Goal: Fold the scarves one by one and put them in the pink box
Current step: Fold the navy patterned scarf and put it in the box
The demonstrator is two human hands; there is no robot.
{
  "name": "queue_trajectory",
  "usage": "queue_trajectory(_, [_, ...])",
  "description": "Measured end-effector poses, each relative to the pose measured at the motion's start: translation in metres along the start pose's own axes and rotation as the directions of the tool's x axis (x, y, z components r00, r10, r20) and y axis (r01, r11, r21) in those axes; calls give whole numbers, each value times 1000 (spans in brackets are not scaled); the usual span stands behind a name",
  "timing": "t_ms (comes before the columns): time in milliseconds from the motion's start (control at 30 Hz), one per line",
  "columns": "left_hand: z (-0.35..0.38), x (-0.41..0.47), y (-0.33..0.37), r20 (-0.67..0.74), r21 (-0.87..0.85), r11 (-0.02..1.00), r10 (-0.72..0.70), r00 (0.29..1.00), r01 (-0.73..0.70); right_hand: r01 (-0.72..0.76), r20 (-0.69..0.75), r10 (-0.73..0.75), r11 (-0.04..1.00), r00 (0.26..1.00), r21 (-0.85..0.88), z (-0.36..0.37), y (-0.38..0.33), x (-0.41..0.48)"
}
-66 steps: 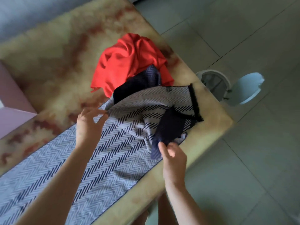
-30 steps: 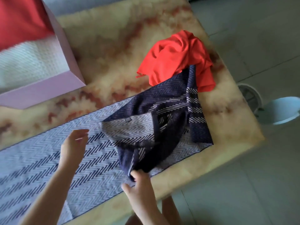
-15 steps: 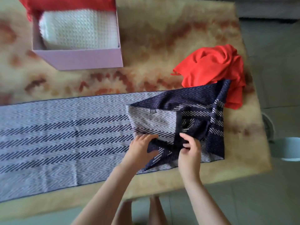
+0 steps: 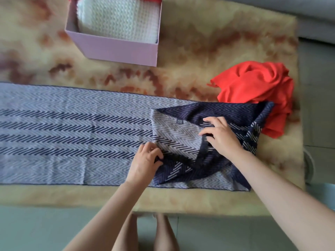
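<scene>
Atop table, left hand and right hand, fingers pinching folded scarf end

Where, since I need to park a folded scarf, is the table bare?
Bare table lies between the pink box and the herringbone scarf, and right of the box, behind the red scarf. Crowded at the right end: the left hand and right hand grip the scarf's folded end, which overlaps the red scarf.

**What the bench carries**

The bench, cream with rust-brown blotches, fills most of the frame. A pink box stands on it at upper left. A herringbone scarf lies flat across the middle, its right end folded back. A crumpled red scarf sits at right, touching that end.
</scene>
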State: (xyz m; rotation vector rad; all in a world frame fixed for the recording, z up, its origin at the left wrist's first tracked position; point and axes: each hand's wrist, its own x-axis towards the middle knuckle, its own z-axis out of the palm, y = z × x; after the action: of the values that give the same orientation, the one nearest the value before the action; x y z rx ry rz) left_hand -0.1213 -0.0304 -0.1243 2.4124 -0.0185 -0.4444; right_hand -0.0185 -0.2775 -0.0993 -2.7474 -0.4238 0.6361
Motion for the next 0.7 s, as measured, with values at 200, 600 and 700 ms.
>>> queue_trajectory(200, [-9, -41, 7, -99, -430, 832, -430, 898, 351, 70, -93, -53, 980, 994, 186, -16, -13, 14])
queue_trajectory(600, [-34, -76, -20, -225, -760, 457, -852, 472, 462, 205, -44, -204, 979, 978, 2, -35, -134, 95])
queue_trajectory(700, [-41, -85, -34, -194, -826, 388, -877, 440, 409, 248, -33, -250, 967, 968, -48, -36, -169, 112])
